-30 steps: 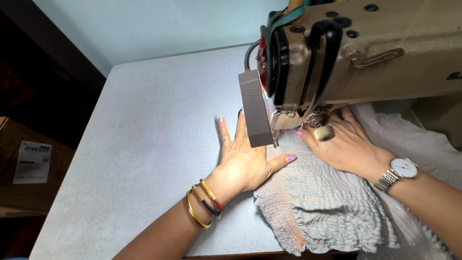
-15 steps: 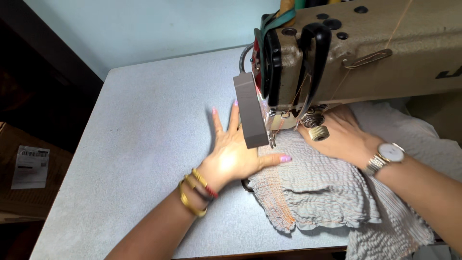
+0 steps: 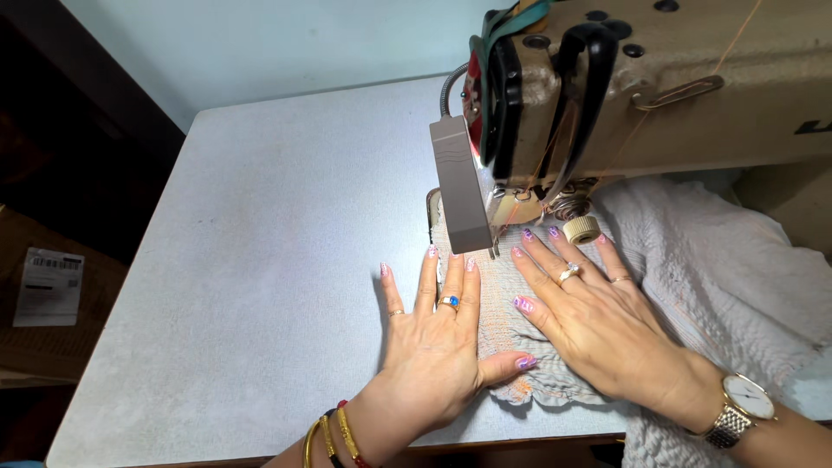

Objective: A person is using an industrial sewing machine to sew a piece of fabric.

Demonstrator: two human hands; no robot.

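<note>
My left hand [image 3: 436, 339] lies flat with fingers spread, partly on the pale grey table and partly on the edge of a grey gathered fabric [image 3: 711, 260]. My right hand [image 3: 598, 316] presses flat on the same fabric just in front of the needle area [image 3: 494, 247] of a beige sewing machine [image 3: 659, 87]. Both hands wear rings; the right wrist carries a watch, the left wrist several bangles. The fabric runs under the machine's head and off to the right. The needle itself is partly hidden behind a grey lamp housing [image 3: 459, 186].
The pale grey table [image 3: 260, 234] stretches wide to the left of the machine. A brown cardboard box with a white label [image 3: 48, 286] sits below the table's left edge. A pale wall stands behind the table.
The fabric has bunched closer under the machine's head. My left hand has shifted right onto the fabric's edge, and both hands now lie flatter, side by side before the needle.
</note>
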